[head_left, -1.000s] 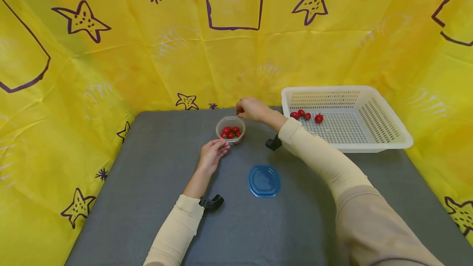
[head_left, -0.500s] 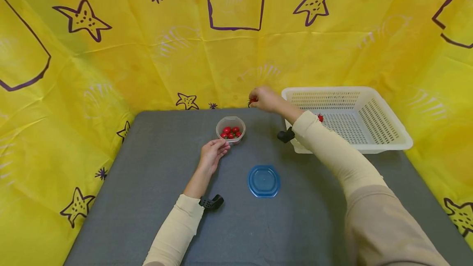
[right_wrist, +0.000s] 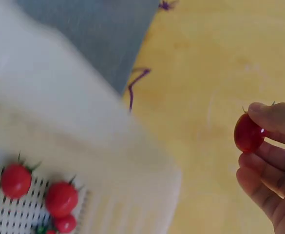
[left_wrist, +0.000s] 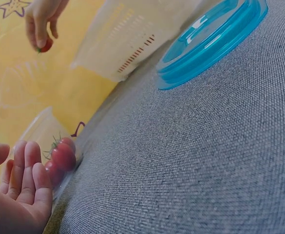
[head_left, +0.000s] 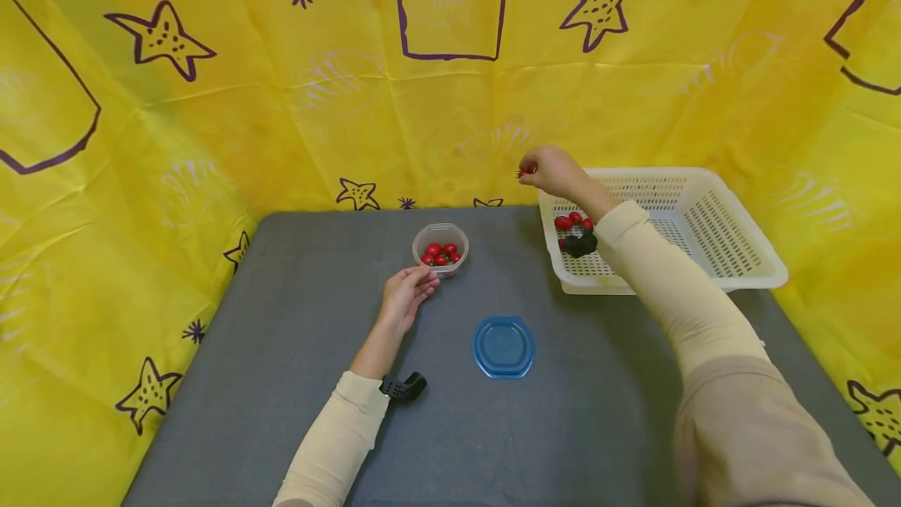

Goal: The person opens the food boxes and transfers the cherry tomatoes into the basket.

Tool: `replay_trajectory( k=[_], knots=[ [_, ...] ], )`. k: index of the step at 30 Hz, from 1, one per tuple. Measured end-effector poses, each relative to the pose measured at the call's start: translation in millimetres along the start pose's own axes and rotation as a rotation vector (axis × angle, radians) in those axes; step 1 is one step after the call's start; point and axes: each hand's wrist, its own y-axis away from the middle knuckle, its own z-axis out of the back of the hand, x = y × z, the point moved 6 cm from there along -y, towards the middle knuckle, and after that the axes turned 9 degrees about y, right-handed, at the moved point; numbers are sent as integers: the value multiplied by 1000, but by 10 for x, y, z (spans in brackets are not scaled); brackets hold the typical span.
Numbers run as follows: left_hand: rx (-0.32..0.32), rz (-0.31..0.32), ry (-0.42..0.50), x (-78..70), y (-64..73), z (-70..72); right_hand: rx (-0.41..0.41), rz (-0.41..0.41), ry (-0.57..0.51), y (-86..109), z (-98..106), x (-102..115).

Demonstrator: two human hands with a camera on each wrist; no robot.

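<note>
A small clear plastic tub (head_left: 438,231) stands near the back of the table, with several cherry tomatoes (head_left: 440,260) inside. At its near rim is my left hand (head_left: 407,294), thumb and fingertips on the edge; in the left wrist view its outer fingers (left_wrist: 41,183) lie loosely extended. My right hand (head_left: 556,171) is raised over the left back corner of the white perforated basket (head_left: 746,257). Between thumb and fingertips it pinches one red cherry tomato (right_wrist: 248,133) with a green stem. More tomatoes (right_wrist: 61,199) lie at the basket's left end.
A blue lid (head_left: 503,347) lies flat on the grey table (head_left: 317,350), in front of the tub. A yellow printed cloth (head_left: 296,131) hangs behind and at both sides of the table. The basket takes up the back right.
My right hand has moved right and upward, from beside the tub to over the basket's corner, with the tomato still between its fingers. My left hand has stayed at the tub.
</note>
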Motion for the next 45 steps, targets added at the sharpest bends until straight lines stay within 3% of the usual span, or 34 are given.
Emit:
replay_trajectory(
  k=[14,32,38,45],
  knots=[
    [-11,0,11,7,-17,-4,11,-164,-28,219,55,-714],
    [-2,3,13,48,8,34,82,-356,26,715,-233,-1442],
    [20,-12,13,-16,-20,7,64,-390,40,810,-217,-1596],
    [10,0,12,-37,-15,5,111,-415,126,884,-209,-1672]
  ],
)
